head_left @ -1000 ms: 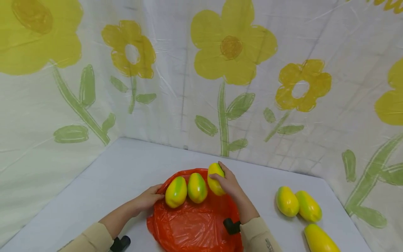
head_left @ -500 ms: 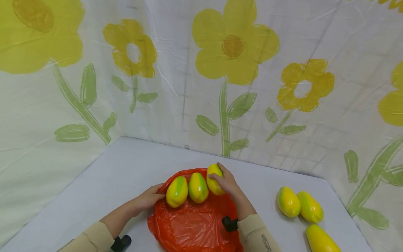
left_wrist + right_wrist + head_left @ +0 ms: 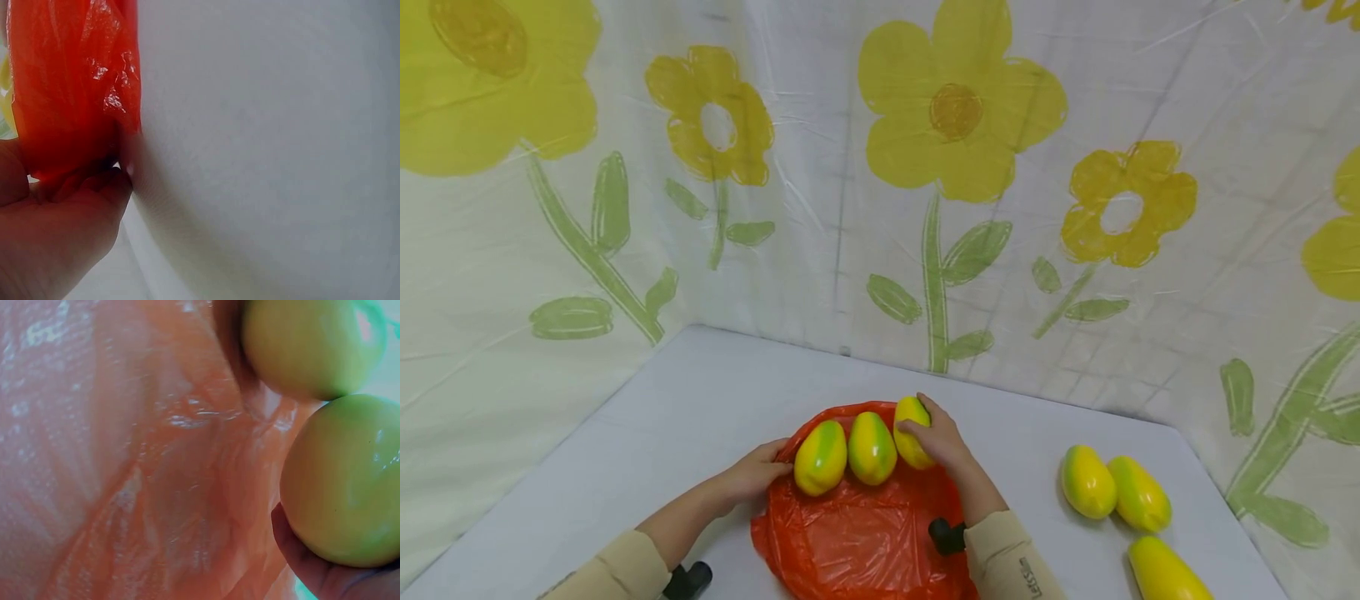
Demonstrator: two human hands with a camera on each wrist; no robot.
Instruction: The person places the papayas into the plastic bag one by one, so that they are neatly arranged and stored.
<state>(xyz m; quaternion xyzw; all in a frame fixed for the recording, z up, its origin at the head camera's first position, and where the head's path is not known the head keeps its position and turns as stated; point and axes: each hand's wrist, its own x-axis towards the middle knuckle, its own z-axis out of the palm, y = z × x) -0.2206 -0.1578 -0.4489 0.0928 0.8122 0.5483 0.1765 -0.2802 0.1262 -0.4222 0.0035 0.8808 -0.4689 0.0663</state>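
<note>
A round container lined with red plastic [image 3: 857, 542] holds two yellow-green fruits side by side, the left one [image 3: 821, 457] and the middle one [image 3: 872, 448]. My right hand [image 3: 942, 437] grips a third fruit [image 3: 913, 433] at the container's back right, fingers behind it and thumb across its front. In the right wrist view that fruit [image 3: 344, 481] touches its neighbour [image 3: 312, 344]. At the left rim my left hand [image 3: 758, 473] holds the container's edge; the left wrist view shows its fingers [image 3: 106, 187] curled under the red plastic [image 3: 69, 87].
Three more yellow-green fruits lie on the white table [image 3: 700, 392] at the right: two touching [image 3: 1087, 482] [image 3: 1138, 493], one nearer the front [image 3: 1167, 570]. A white curtain [image 3: 805, 250] with printed yellow flowers stands behind and beside the table.
The fruit in my right hand has come slightly down and nearer, in line with the other two. My left hand has stayed at the rim.
</note>
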